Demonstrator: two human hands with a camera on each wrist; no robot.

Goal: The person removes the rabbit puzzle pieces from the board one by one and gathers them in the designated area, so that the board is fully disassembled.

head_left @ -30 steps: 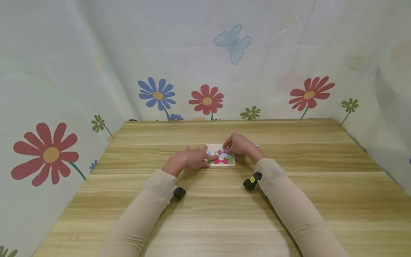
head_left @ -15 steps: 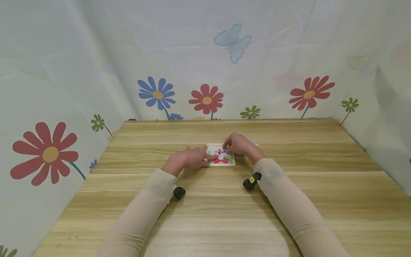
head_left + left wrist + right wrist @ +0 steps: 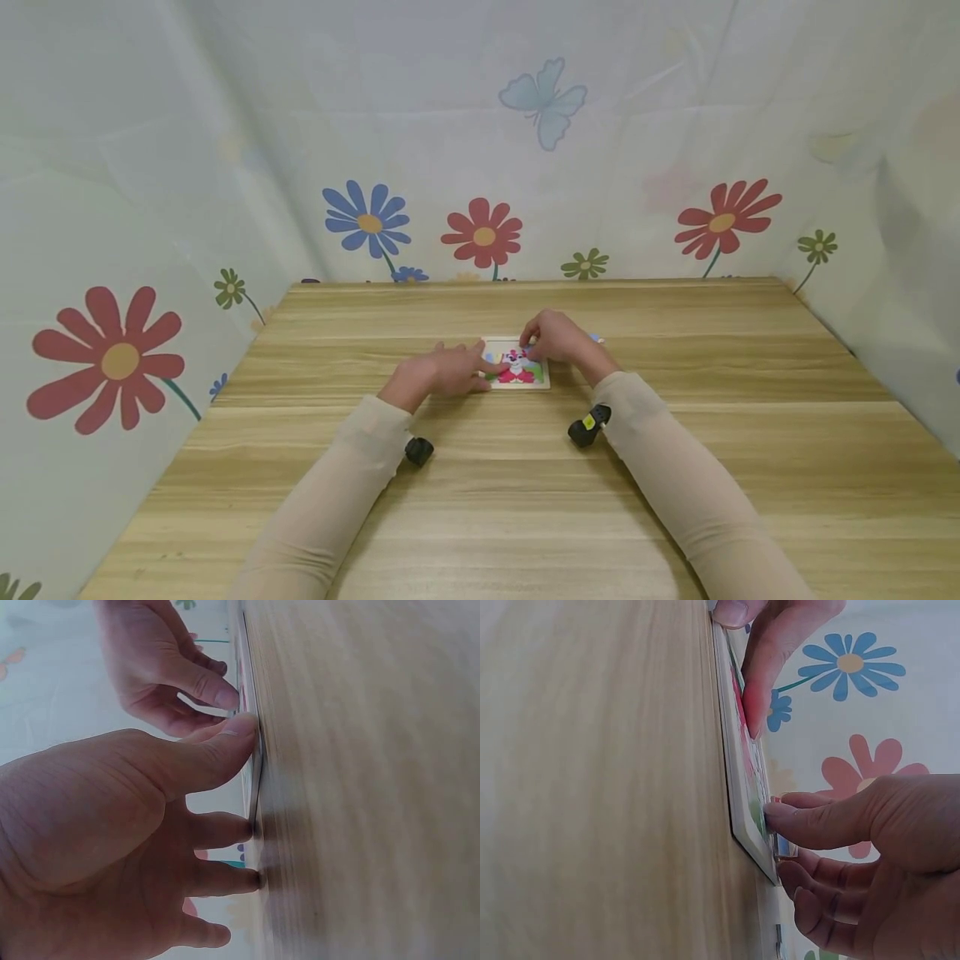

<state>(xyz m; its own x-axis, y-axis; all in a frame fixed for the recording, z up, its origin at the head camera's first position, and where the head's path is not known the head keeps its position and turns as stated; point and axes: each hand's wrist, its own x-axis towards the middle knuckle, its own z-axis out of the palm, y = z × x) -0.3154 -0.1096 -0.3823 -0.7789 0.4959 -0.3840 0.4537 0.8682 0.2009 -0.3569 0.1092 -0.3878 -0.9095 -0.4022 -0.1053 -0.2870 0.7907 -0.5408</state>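
Picture board: small, flat, pale-rimmed (image 3: 501,342); lies on the table between the two hands, toward the far side.
Board's picture: white-and-pink cartoon figure (image 3: 516,372), with green at the lower sides and blue at the left; partly covered by fingers.
Loose-edged piece: small, with blue on it (image 3: 784,846); at the board's far right part, raised at the edge; its full outline hidden by the fingers.
Right hand: thumb and fingers (image 3: 558,335) bent together in a pinch on the piece; remaining fingers curled below.
Left hand: spread (image 3: 450,369), fingers mostly straight, grasping nothing; index finger laid on the picture, thumb at the board's near left edge, other fingers reaching to the tabletop beside it.
Bluish item: small (image 3: 597,338), just beyond the right wrist; too little shows to identify.
Wrist cameras: two, black, one beneath each cuff; left (image 3: 418,451), right (image 3: 588,425).
Sleeves: beige, both arms (image 3: 337,492).
Table: wood-grain top (image 3: 480,517).
Backdrop: white sheeting (image 3: 450,100), printed with flowers and a blue butterfly (image 3: 545,102).
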